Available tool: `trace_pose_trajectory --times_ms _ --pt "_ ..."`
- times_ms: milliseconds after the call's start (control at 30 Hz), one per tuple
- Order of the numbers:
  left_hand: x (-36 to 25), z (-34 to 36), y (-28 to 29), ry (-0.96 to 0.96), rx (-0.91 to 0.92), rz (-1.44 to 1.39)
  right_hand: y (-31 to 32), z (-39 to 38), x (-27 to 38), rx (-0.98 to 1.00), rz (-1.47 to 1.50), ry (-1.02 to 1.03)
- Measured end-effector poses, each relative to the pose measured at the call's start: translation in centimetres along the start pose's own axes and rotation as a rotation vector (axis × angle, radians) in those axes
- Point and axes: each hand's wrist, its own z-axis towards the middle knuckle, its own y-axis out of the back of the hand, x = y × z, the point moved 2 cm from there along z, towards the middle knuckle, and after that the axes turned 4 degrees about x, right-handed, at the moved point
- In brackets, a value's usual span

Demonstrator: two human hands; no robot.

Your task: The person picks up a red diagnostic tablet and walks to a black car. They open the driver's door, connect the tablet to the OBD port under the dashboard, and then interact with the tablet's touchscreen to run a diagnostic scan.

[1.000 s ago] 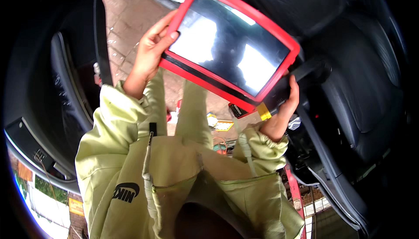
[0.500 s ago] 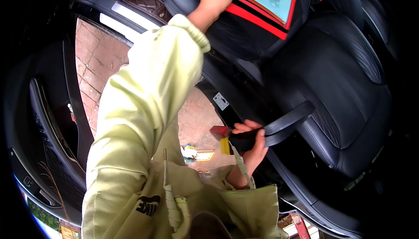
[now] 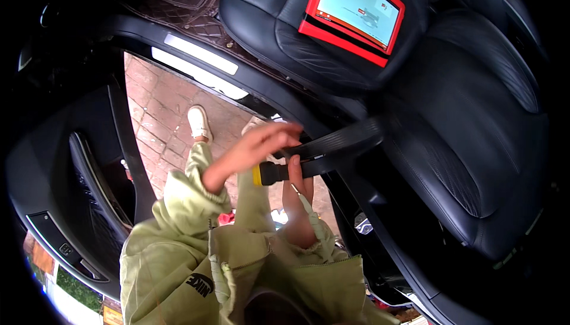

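In the head view, a red-framed tablet [image 3: 361, 9] lies on the upper black leather seat, screen lit. Below it my right hand [image 3: 297, 185] holds a flat black cable [image 3: 350, 135] folded in loops, with a black connector [image 3: 274, 172] and a yellow part [image 3: 257, 176] at its left end. My left hand [image 3: 261, 147] is at the top of the loops, fingers blurred and partly bent; I cannot tell whether they grip anything.
An open car door [image 3: 71, 188] stands at left. The door sill [image 3: 202, 52] crosses above brick paving [image 3: 154, 105], where my legs and a white shoe [image 3: 198, 122] show. Another black seat [image 3: 457, 123] is at right. Small coloured items lie low between my arms.
The tablet has left both hands and now rests on the seat. My left hand has come down to the cable loops, which my right hand holds.
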Motion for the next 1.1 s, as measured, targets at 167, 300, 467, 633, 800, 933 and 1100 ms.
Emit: trace_pose_trajectory --times_ms 167,300,467,633,800,933,1100 --pt "1.9 -6.5 1.5 0.005 -0.282 0.016 -3.0 1.2 -3.9 0.155 -0.093 -0.188" --pt "6.6 -11.4 5.5 0.106 -0.455 0.08 -8.6 3.9 -4.8 0.217 -0.758 0.222" --pt "2.2 -12.3 13.1 0.041 -0.722 -0.006 -14.7 10.6 -5.5 0.407 -0.623 0.094" --pt "-10.2 -6.0 24.0 -0.093 -0.87 0.682 -19.6 17.6 -5.5 0.096 -0.442 0.237" --pt "-20.9 0.5 34.5 -0.645 -0.926 1.929 -23.1 22.5 -7.0 0.16 -0.051 0.039" --pt "-20.8 4.4 31.7 -0.518 -0.916 1.883 -25.4 28.1 -14.2 0.196 0.202 0.153" --pt "-8.0 0.4 35.3 -0.365 -0.768 1.382 -24.6 32.0 -17.4 0.225 0.818 -0.034"
